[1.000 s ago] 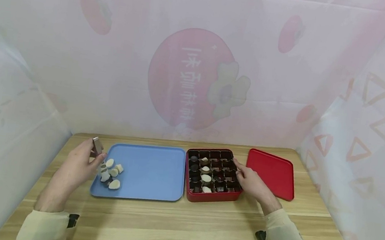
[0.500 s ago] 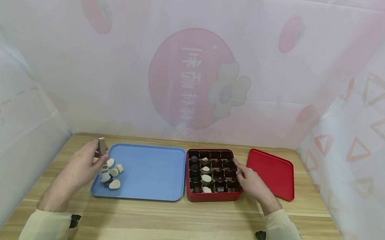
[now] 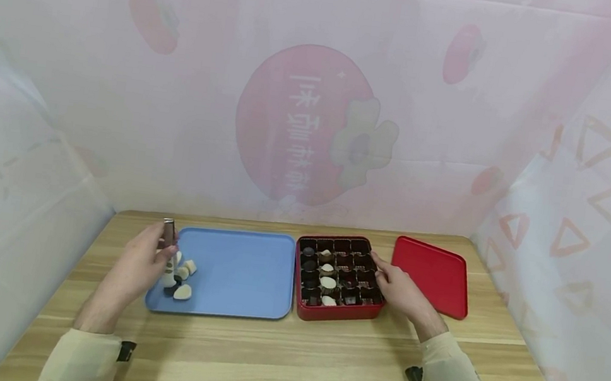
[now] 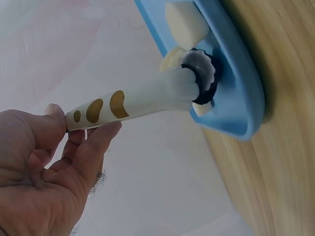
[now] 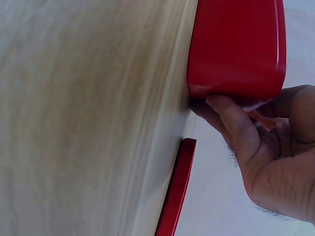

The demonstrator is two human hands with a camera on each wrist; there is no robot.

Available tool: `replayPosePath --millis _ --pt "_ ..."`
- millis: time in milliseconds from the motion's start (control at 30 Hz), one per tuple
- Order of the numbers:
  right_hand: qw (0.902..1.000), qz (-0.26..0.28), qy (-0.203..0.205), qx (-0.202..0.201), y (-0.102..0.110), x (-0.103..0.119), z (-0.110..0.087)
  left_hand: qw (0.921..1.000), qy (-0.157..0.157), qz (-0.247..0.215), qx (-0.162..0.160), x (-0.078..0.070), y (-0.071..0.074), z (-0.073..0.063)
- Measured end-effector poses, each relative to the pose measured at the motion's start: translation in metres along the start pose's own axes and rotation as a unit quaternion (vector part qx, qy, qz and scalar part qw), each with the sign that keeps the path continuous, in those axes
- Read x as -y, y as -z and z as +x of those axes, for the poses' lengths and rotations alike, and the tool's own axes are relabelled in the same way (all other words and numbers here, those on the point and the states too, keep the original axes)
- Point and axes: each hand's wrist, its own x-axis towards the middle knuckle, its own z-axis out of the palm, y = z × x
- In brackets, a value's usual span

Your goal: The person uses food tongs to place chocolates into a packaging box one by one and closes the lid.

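Note:
My left hand (image 3: 150,260) holds white tongs (image 4: 142,101) with gold spots and dark-edged scalloped ends, pinched by thumb and fingers. They stand upright over the left end of a blue tray (image 3: 238,274), their ends down among the sweets. Pale chocolates (image 3: 183,292) lie there, partly hidden behind the tongs. My right hand (image 3: 399,289) rests against the right side of a red box (image 3: 339,313). Low on its wall, fingers (image 5: 231,115) touch near the table in the right wrist view. Inside the box, a dark divider has two columns of dark and pale chocolates at left.
A red lid (image 3: 432,276) lies flat on the wooden table (image 3: 272,364), right of the box. The tray's right edge sits right beside the box. A pale printed curtain (image 3: 191,138) rises behind the table, with more sheeting on both sides.
My left hand has moved right with the tongs, whose ends now overlap the pile of chocolates and turn more upright. My right hand, the box and the lid have stayed in place.

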Motion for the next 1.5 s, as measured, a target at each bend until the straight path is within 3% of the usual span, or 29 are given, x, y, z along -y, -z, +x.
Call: replayPosePath --millis 300,567,800,1067,1300,1500 --pt "1.0 -0.002 0.0 -0.001 0.0 -0.002 0.001 0.9974 -0.046 -0.017 -0.052 -0.015 -0.023 0.007" --pt "1.0 0.003 -0.005 0.003 0.001 -0.001 0.002 0.9981 -0.05 -0.028 -0.024 -0.028 -0.038 0.012" --pt "1.0 0.004 -0.006 0.003 0.001 0.0 0.002 0.9986 -0.043 -0.031 -0.006 -0.028 -0.046 0.014" --pt "1.0 -0.001 0.003 -0.002 0.0 -0.001 0.001 0.999 -0.031 -0.01 -0.029 -0.029 -0.051 0.015" --pt "1.0 0.001 0.002 -0.002 0.0 -0.001 0.001 0.9971 -0.031 -0.034 -0.06 -0.051 -0.059 0.018" --pt "1.0 0.002 -0.003 -0.001 0.0 0.0 0.0 0.9934 -0.055 -0.063 -0.079 -0.078 -0.07 0.025"
